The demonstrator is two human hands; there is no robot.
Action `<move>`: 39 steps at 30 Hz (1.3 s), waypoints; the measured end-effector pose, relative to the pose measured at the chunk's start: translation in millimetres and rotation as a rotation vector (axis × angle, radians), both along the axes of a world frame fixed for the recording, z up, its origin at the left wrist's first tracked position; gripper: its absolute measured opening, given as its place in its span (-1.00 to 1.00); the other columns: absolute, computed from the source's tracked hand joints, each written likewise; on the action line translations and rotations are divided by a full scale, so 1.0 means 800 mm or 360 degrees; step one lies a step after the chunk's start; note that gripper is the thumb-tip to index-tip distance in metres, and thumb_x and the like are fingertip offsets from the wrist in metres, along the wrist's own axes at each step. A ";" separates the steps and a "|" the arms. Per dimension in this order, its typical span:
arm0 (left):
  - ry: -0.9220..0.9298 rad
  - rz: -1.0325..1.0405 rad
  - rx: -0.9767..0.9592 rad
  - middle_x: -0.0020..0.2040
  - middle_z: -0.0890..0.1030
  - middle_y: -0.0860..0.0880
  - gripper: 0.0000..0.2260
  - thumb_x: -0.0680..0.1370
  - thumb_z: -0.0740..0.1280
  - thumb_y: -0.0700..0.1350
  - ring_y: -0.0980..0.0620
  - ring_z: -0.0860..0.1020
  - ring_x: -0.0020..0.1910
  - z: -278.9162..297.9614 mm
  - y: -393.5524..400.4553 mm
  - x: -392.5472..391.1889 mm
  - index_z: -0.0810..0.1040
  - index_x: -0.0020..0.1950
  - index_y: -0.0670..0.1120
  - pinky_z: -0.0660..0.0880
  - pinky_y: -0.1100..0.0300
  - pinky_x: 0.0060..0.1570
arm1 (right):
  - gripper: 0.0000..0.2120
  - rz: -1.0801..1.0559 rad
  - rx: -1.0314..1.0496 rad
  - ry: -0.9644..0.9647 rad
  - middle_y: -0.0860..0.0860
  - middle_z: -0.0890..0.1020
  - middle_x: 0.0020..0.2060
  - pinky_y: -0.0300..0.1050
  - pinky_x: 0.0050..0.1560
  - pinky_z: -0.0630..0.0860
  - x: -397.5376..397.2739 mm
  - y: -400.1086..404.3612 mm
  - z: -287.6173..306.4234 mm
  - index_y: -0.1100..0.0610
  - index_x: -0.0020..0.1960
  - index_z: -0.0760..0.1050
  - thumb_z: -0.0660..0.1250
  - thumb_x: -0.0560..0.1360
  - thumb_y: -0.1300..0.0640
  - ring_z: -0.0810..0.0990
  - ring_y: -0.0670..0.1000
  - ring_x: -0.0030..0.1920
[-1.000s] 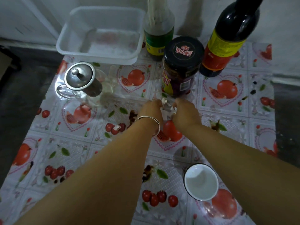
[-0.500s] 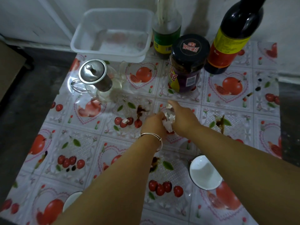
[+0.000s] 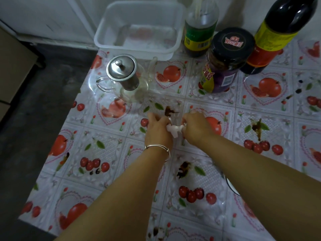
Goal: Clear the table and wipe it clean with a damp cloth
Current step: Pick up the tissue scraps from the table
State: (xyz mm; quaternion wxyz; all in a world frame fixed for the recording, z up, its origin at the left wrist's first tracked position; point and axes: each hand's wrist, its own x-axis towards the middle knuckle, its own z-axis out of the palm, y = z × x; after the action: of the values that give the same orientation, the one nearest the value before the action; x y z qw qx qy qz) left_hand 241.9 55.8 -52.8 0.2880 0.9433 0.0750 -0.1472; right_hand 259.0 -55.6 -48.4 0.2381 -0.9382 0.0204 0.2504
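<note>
White wad (image 3: 174, 130) pinched between both hands.

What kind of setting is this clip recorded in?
Most likely a home kitchen or dining corner. A table under a fruit-print plastic cover stands against a wall and carries sauce bottles, a condiment jar and a glass teapot, with dark sauce stains on the cover.

Single head-worn wide-angle view, looking forward and steeply down onto the surface covered in a fruit-printed plastic cloth (image 3: 208, 108). Close range: both forearms enter from the bottom edge, left hand (image 3: 159, 131) and right hand (image 3: 196, 127) near frame centre. Beyond the hands, wall base; left of them, dark floor (image 3: 34, 119). No second view.
</note>
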 end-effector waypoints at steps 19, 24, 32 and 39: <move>0.0220 0.0082 -0.0299 -0.15 0.45 -0.10 -0.84 0.49 0.21 -0.31 -0.03 0.42 -0.17 0.007 0.011 -0.026 0.42 0.03 -0.13 0.33 0.20 -0.27 | -0.77 -0.0251 0.0363 -0.0010 0.14 0.57 0.14 -0.18 0.05 0.40 -0.035 0.029 0.013 0.22 0.14 0.53 0.30 0.49 0.25 0.52 0.11 0.15; 0.0218 0.0010 -0.0350 -0.11 0.41 -0.08 -0.87 0.52 0.18 -0.32 0.05 0.36 -0.11 0.023 0.006 -0.041 0.38 -0.05 -0.10 0.25 0.34 -0.34 | -0.82 -0.0473 0.0496 -0.0042 0.21 0.59 0.06 -0.14 -0.04 0.41 -0.062 0.032 0.028 0.29 0.04 0.55 0.32 0.49 0.22 0.54 0.15 0.05; 0.0456 0.0025 -0.0509 -0.31 0.28 0.02 -0.84 0.54 0.16 -0.33 0.03 0.35 -0.19 0.048 -0.009 -0.075 0.28 -0.17 -0.11 0.24 0.30 -0.19 | -0.81 -0.0811 0.0708 0.0024 0.21 0.58 -0.01 0.15 0.05 0.56 -0.108 0.022 0.049 0.17 -0.13 0.46 0.44 0.42 0.11 0.58 0.20 0.02; 0.0536 0.0110 -0.0652 -0.16 0.43 -0.11 -0.88 0.54 0.14 -0.36 -0.01 0.40 -0.12 0.084 -0.052 -0.085 0.41 0.04 -0.30 0.37 0.34 -0.23 | -0.84 -0.1128 0.0851 -0.0096 0.17 0.61 -0.05 0.17 -0.02 0.60 -0.132 -0.018 0.074 0.08 -0.27 0.47 0.41 0.43 0.22 0.62 0.18 -0.02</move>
State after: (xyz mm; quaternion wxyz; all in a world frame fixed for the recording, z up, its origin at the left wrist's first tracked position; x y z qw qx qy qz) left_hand 173.9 14.1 14.3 0.4611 0.8244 0.1228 -0.3043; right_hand 153.2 -70.4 10.6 0.5441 -0.7855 0.2683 0.1224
